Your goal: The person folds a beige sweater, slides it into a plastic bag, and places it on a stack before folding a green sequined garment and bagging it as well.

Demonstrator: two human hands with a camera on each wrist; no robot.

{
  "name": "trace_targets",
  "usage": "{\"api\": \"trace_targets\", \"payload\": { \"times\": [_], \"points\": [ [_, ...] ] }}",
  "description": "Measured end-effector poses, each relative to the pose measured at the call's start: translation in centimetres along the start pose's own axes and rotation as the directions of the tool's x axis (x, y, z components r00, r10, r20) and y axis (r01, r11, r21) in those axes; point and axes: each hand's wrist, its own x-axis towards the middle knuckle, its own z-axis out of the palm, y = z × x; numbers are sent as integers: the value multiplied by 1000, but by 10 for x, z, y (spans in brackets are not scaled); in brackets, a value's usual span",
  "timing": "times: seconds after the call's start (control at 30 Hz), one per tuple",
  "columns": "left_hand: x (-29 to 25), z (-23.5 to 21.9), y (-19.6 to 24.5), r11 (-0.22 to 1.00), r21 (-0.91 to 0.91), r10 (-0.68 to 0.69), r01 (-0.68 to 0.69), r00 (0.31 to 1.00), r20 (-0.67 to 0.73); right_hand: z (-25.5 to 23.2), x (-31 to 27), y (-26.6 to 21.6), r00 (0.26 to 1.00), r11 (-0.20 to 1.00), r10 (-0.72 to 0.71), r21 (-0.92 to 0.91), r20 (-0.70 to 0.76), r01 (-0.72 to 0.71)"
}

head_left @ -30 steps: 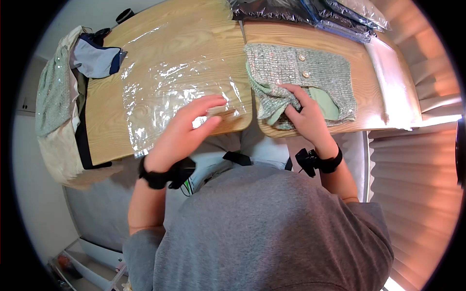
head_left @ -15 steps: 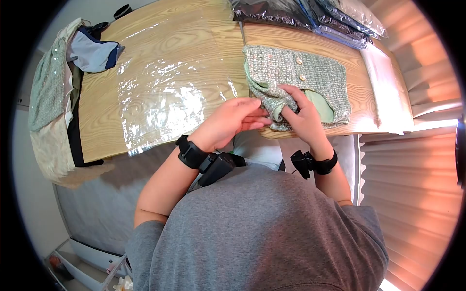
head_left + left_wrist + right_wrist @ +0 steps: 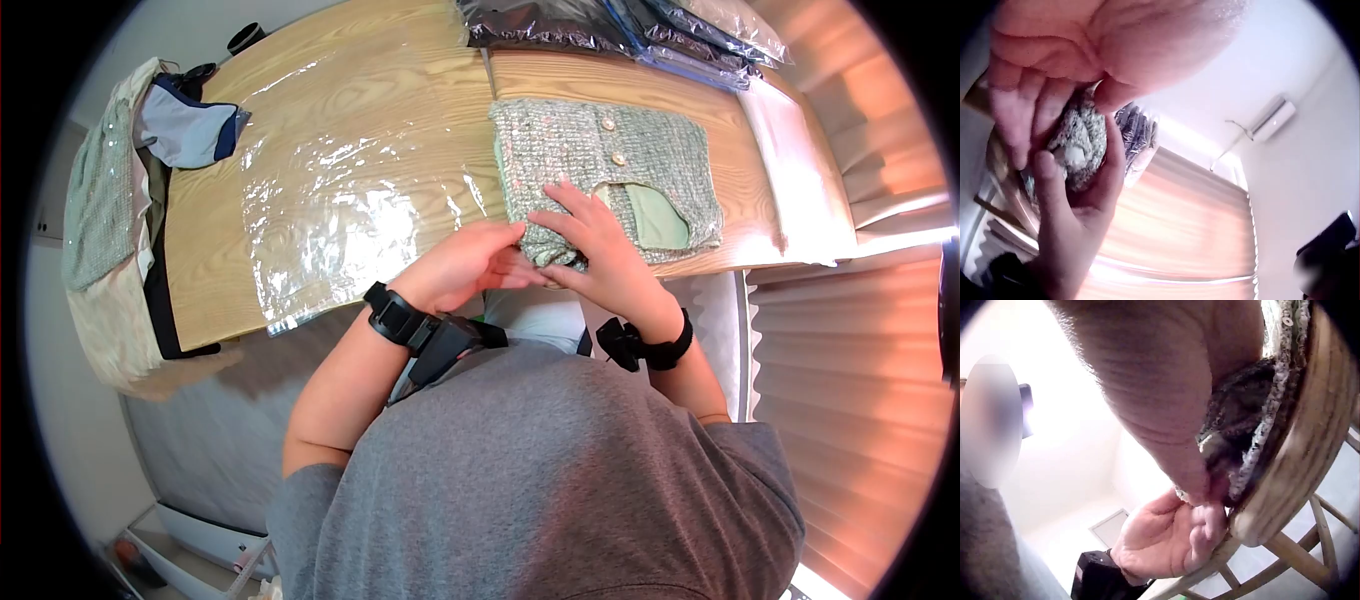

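Observation:
A folded grey-green tweed jacket (image 3: 655, 140) with round buttons lies near the table's front edge in the head view. Its pale green lining (image 3: 658, 218) shows through a curved opening. My left hand (image 3: 468, 268) holds the jacket's near left corner, thumb above and fingers below the edge. On that same corner rests my right hand (image 3: 605, 255), its fingers spread over the cloth and its thumb by the left fingertips. In the left wrist view, a bunch of the tweed (image 3: 1082, 147) shows between both hands. The right wrist view has my left hand (image 3: 1169, 537) at the table edge.
A clear plastic bag (image 3: 330, 200) is spread flat left of the jacket. Several bagged garments (image 3: 640, 35) are stacked at the back. Shiny plastic sleeves (image 3: 795, 170) lie at the right. Sequined clothing (image 3: 105, 215) and a grey-navy cloth (image 3: 185, 125) hang over the left edge.
My left hand has moved right from over the bag to the jacket's corner. The right hand has loosened from the bunched cloth and spread its fingers; that corner now lies flatter.

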Motion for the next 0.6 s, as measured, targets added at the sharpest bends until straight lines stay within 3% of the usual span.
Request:
{"api": "trace_targets", "payload": {
  "times": [0.07,0.1,0.17,0.2,0.23,0.3,0.37,0.43,0.47,0.53,0.57,0.6],
  "points": [
    [-8,0,17,852,510,-93,118,993,-75,0,0,-6,1000,998,9,-59,18,-8],
    [-10,1,21,848,515,-101,124,992,-73,0,-1,-9,999,993,17,-119,41,-12],
    [-11,2,28,729,684,189,33,951,-247,-1,-6,-12,999,991,21,-129,25,-18],
    [-13,5,31,693,720,276,-12,928,-250,-2,-8,-13,1000,990,16,-141,14,-14],
    [-10,4,31,689,724,273,-12,931,-244,-8,-11,-9,1000,990,22,-143,8,-21],
    [1,-1,28,584,807,408,-84,890,-202,-32,-21,10,972,969,155,217,-174,-115],
    [8,1,27,644,759,370,-99,909,-195,-58,-34,36,824,903,427,219,-372,-369],
    [17,1,25,695,709,333,-119,927,-171,-73,-52,78,623,787,561,117,-546,-606],
    [20,0,24,763,635,306,-122,933,-189,-75,-58,95,611,783,558,112,-562,-612],
    [24,10,23,873,476,256,-107,931,-261,-79,-70,120,375,476,878,458,-299,-751],
    [27,12,23,870,479,255,-114,937,-240,-85,-72,122,362,476,877,455,-317,-753],
    [29,9,23,860,501,259,-97,928,-266,-88,-73,122,401,450,891,536,-214,-714]
  ]
}}
